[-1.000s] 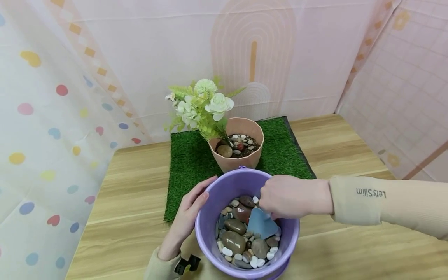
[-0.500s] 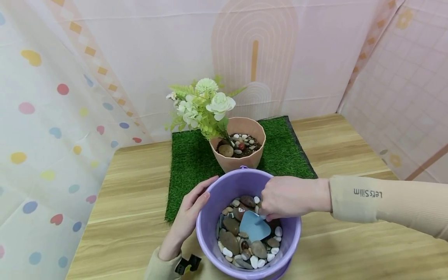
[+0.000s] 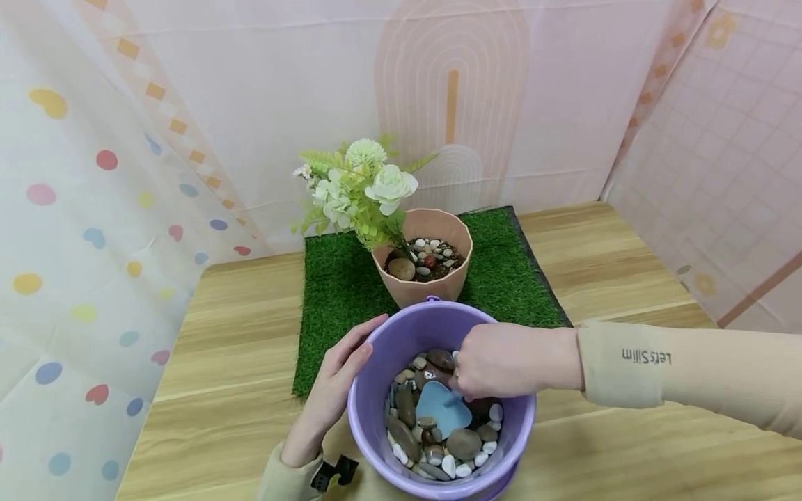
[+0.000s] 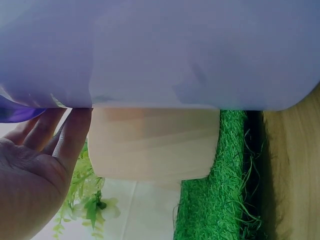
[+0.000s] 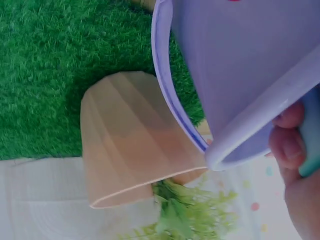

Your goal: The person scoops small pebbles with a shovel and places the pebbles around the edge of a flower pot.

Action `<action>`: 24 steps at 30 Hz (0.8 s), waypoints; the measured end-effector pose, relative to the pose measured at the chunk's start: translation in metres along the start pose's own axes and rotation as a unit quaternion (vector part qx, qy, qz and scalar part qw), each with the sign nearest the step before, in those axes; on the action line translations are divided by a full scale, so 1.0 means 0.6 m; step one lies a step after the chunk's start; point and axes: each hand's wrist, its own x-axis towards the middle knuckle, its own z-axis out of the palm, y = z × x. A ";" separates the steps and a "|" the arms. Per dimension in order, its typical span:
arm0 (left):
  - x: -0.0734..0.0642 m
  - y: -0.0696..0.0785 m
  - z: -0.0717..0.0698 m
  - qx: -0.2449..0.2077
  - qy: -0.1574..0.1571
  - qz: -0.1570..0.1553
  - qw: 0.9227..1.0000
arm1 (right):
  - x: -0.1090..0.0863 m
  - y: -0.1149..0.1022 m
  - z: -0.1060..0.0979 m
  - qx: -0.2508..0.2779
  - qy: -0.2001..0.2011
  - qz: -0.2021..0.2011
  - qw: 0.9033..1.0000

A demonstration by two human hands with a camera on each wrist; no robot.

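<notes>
A purple bucket (image 3: 370, 445) holds pebbles and larger stones (image 3: 464, 443) in brown, grey and white. My left hand (image 3: 341, 369) lies against the bucket's left side, its fingers extended along the outside near the rim; the left wrist view shows these fingers (image 4: 75, 132) against the wall. Reaching in over the right rim, my right hand (image 3: 510, 360) grips the handle of a small blue shovel (image 3: 443, 410). The shovel's blade lies low among the stones, with a small pebble (image 3: 427, 422) at its front edge. In the right wrist view, curled fingers wrap the blue-green handle (image 5: 311, 132).
Behind the bucket, a peach flowerpot (image 3: 432, 291) with soil, pebbles and white artificial flowers (image 3: 390, 186) stands on a green turf mat (image 3: 332, 299). The wooden table (image 3: 238, 362) extends to both sides. Patterned cloth (image 3: 301, 83) hangs behind.
My right hand has pushed the shovel leftward through the stones, shifting several of them toward the bucket's left side. The left hand keeps its place on the bucket.
</notes>
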 end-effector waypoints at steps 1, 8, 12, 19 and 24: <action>0.000 0.000 0.000 0.001 0.000 0.001 1.000 | 0.000 -0.003 -0.001 -0.033 0.004 -0.012 0.999; 0.000 0.002 0.002 -0.002 0.002 0.001 1.000 | 0.003 -0.001 -0.005 -0.018 0.011 -0.017 1.000; -0.001 0.002 0.001 -0.010 -0.003 0.006 1.000 | 0.007 0.018 0.007 0.101 0.002 -0.015 0.995; -0.002 0.005 0.000 -0.004 0.002 0.003 1.000 | 0.005 0.026 0.018 0.148 -0.008 -0.014 0.989; -0.001 0.004 0.000 0.002 0.002 0.008 1.000 | 0.000 0.021 0.008 0.136 0.000 -0.022 0.990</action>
